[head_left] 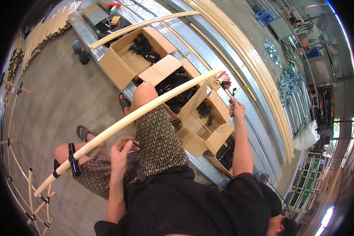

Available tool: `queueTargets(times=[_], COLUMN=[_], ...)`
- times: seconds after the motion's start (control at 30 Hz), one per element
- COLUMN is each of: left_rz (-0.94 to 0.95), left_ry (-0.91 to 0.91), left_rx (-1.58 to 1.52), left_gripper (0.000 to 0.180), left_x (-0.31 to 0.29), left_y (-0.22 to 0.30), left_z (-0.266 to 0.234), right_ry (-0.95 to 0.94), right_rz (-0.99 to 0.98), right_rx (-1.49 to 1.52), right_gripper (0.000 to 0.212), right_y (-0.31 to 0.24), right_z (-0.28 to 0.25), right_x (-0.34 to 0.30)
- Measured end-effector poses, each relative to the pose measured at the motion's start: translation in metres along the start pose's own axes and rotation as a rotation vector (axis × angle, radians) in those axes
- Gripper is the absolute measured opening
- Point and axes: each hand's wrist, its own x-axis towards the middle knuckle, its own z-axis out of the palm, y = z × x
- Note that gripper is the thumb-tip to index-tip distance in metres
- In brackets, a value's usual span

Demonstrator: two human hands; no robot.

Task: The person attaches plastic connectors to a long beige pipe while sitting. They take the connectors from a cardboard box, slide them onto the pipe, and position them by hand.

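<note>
A long cream-coloured pipe [145,108] lies slantwise across my lap. Near its lower left end it carries a black joint fitting [74,159] and a narrow black band. My left hand [121,152] is closed just below the pipe, thumb and fingers pinching a small dark piece [135,145]; its exact kind is too small to tell. Out to the right, beyond the boxes, my right hand [237,110] grips a small dark tool with a forked-looking head [234,91]. Red-and-white gloves [224,80] lie close to that tool, by the pipe's far end.
Open cardboard boxes [124,53] of black fittings [177,88] stand in front of me on metal planks [208,47]. More cream pipes [240,43] lie along the planks. A pipe frame [31,196] stands at the left. Another person [277,220] is at the lower right.
</note>
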Motion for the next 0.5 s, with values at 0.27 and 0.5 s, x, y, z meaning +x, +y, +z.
queueTargets(times=[0.27,0.5], left_rz=[-0.083,0.361], left_ry=[-0.182,-0.47], left_rx=[0.212,1.021], left_gripper=[0.024,0.022], left_x=[-0.006,0.044], left_y=[0.023,0.085], left_z=[0.011,0.139], right_ry=[-0.335,-0.488], right_rz=[0.124,0.431], right_rx=[-0.202,-0.249], right_gripper=[0.036,0.036], right_y=[0.092,0.141], right_z=[0.06,0.051], right_x=[-0.097,-0.164])
